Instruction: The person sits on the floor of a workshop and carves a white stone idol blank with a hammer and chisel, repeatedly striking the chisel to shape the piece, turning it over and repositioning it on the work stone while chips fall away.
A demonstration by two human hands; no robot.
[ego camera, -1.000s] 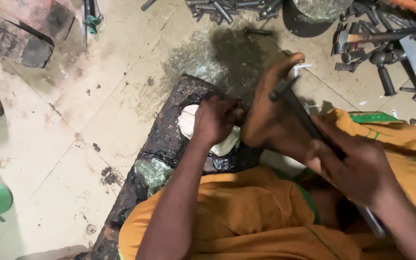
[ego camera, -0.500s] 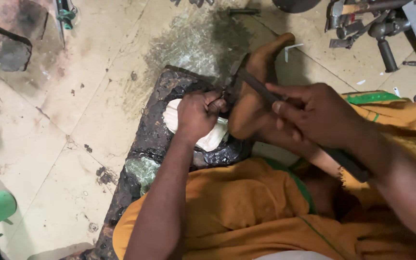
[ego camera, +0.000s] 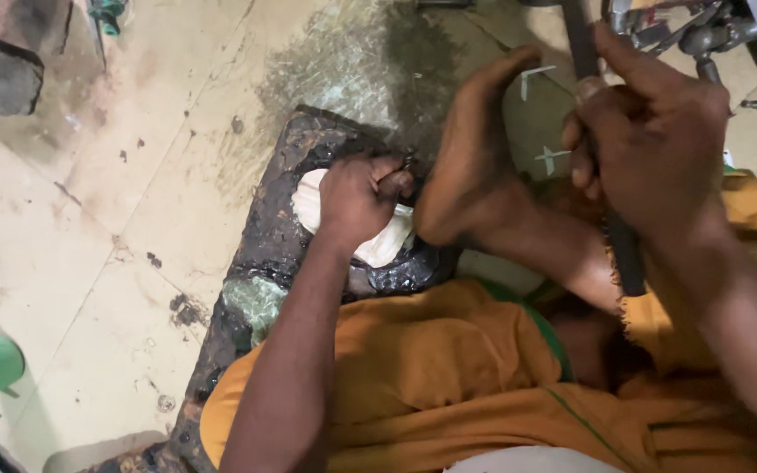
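Presently 1 small dark tool [ego camera: 403, 172] is pinched upright in the curled fingers [ego camera: 378, 180] of the left hand [ego camera: 357, 197], its tip on 1 white workpiece [ego camera: 377, 248] lying just under those fingers on 1 blackened block [ego camera: 278, 254]. The right hand [ego camera: 650, 140] is wrapped tightly around 1 dark hammer handle [ego camera: 611, 175] (the head is out of view). Blows would best be kept square, with the workpiece steadied by the 1 bare foot [ego camera: 466, 166] beside the fingers.

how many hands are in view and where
2. The left hand is clenched on a small tool over the pale piece on the dark block. The right hand grips a dark rod at upper right. No others show.
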